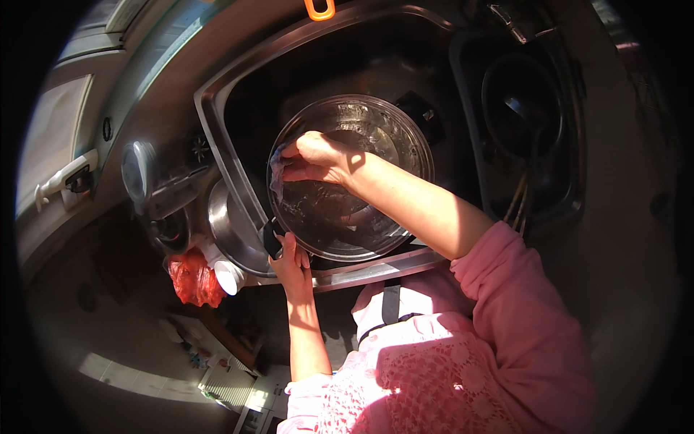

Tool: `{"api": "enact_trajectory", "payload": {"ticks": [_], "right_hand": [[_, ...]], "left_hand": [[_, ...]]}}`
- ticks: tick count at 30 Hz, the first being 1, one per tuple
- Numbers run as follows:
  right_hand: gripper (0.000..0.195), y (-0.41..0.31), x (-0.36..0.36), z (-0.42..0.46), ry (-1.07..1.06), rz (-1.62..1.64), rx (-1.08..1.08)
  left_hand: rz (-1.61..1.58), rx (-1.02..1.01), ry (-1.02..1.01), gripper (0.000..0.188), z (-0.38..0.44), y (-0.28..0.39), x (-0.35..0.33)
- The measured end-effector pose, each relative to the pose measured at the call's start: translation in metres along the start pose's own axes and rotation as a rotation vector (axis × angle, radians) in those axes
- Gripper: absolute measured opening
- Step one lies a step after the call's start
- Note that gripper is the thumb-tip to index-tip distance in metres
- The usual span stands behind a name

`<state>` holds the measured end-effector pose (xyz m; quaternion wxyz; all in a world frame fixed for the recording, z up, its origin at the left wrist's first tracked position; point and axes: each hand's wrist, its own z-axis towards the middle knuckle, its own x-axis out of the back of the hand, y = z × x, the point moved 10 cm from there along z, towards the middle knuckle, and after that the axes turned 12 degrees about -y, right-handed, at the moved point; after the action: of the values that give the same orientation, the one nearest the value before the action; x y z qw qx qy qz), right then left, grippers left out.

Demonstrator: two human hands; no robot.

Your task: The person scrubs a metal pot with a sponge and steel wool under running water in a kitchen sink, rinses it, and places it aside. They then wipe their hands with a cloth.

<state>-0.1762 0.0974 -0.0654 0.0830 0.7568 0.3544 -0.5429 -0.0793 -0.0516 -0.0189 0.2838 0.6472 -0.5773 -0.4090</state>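
Note:
A round metal pot [347,206] with water in it sits in the large basin of a stainless steel sink [238,157]. My right hand [317,157] reaches over the pot and pinches a thin purplish cloth [277,171] against the inside of its left wall. At the lower left, my left hand [291,257] grips the pot's black side handle [270,238]. The opposite black handle [420,111] lies partly in shadow on the far side.
Left of the sink stand a metal bowl [225,217], a white cup [229,278], a red plastic bag [195,276] and clear containers [138,171]. The smaller right basin holds a dark pan [520,103] and chopsticks [516,198]. An orange handle [321,12] shows at the top edge.

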Motion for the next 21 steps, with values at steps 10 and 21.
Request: {"api": "enact_trajectory", "payload": {"ticks": [10,21], "right_hand": [[0.031,-0.009,0.156,-0.06,0.624,-0.833,0.03],[0.021,0.075,0.114,-0.055,0.107,-2.22,-0.241]], "left_hand": [[-0.085,-0.008,0.071,0.029,-0.001,-0.01,0.003],[-0.029,-0.02,0.202,0.017,-0.008,0.005,-0.013]]}}
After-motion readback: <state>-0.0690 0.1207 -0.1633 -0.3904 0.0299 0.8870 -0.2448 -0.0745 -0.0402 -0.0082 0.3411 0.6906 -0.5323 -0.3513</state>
